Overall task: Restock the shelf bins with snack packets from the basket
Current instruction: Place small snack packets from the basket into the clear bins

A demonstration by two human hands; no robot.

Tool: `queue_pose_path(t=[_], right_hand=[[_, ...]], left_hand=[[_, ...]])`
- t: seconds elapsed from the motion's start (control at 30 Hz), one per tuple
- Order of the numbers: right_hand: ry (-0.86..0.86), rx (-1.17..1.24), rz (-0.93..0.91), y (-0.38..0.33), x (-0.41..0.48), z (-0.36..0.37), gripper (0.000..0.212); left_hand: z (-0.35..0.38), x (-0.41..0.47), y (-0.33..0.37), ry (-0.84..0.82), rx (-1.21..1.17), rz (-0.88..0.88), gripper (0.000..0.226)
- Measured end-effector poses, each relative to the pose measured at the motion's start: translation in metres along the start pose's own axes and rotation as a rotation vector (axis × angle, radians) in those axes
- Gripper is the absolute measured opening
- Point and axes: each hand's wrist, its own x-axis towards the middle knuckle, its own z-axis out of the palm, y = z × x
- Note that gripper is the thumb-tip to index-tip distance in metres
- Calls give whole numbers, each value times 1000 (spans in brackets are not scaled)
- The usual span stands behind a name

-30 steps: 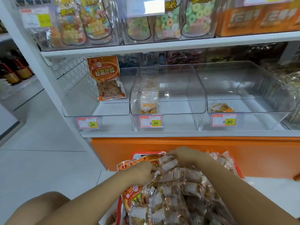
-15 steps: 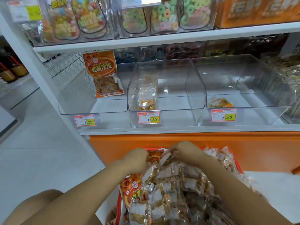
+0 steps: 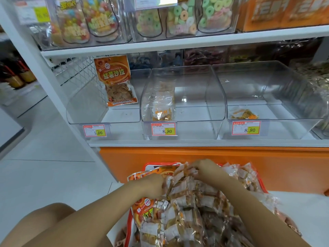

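Note:
A red basket (image 3: 161, 164) on the floor below the shelf is heaped with snack packets. A large clear bag of small wrapped snacks (image 3: 192, 209) lies on top. My left hand (image 3: 153, 184) grips its left top corner and my right hand (image 3: 204, 169) pinches its top edge. Orange snack packets (image 3: 144, 209) lie under it at the left. Above stand three clear shelf bins: the left bin (image 3: 85, 111) holds one upright orange packet (image 3: 115, 81), the middle bin (image 3: 213, 97) one clear packet (image 3: 162, 104), the right bin (image 3: 288, 97) a small packet (image 3: 244, 114).
An orange plinth (image 3: 267, 166) runs under the shelf edge (image 3: 195, 143) with price tags on it. The upper shelf carries clear bins of coloured candy (image 3: 181, 16) and orange boxes (image 3: 284, 11). White floor tiles (image 3: 44, 166) spread to the left. My knee (image 3: 44, 220) shows at the bottom left.
Both hands have kept their hold on the big clear bag and shifted it slightly. The view has tilted a little, so the shelf sits differently in frame.

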Motion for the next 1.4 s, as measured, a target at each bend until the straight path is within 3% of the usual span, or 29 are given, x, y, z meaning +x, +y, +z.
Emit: queue_pose_path(t=[0.1, 0.27, 0.4, 0.5, 0.57, 0.67, 0.8, 1.03, 1.1, 1.23, 1.33, 1.4], right_hand=[[-44, -58, -72, -10, 9, -4, 37], [79, -114, -170, -10, 20, 4, 20], [325, -7, -126, -16, 12, -16, 18], [470, 213, -59, -25, -6, -37, 14], [524, 415, -36, -30, -21, -46, 20], [601, 586, -27, -36, -37, -58, 29], [642, 574, 4, -37, -48, -69, 39], [910, 693, 63, -67, -58, -81, 44], [983, 737, 71, -77, -58, -82, 44], [1121, 859, 89, -82, -60, -99, 45], [1153, 952, 98, -82, -60, -111, 45], [1087, 996, 85, -81, -54, -120, 45]], left_hand=[[3, 1, -2, 8, -19, -1, 26], [-1, 2, -6, 3, -72, -33, 29], [-18, -12, 4, 121, -142, -67, 21], [-34, -28, 12, 286, -384, 47, 48], [-45, -41, 22, 373, -554, 127, 38], [-53, -54, 33, 374, -654, 243, 4], [-55, -68, 49, 318, -880, 344, 14], [-57, -62, 81, 857, -1028, 327, 44], [-68, -60, 90, 1007, -1008, 334, 48], [-90, -64, 98, 1260, -737, 454, 49], [-101, -65, 93, 1321, -452, 507, 40], [-112, -65, 88, 1326, -372, 517, 40]])
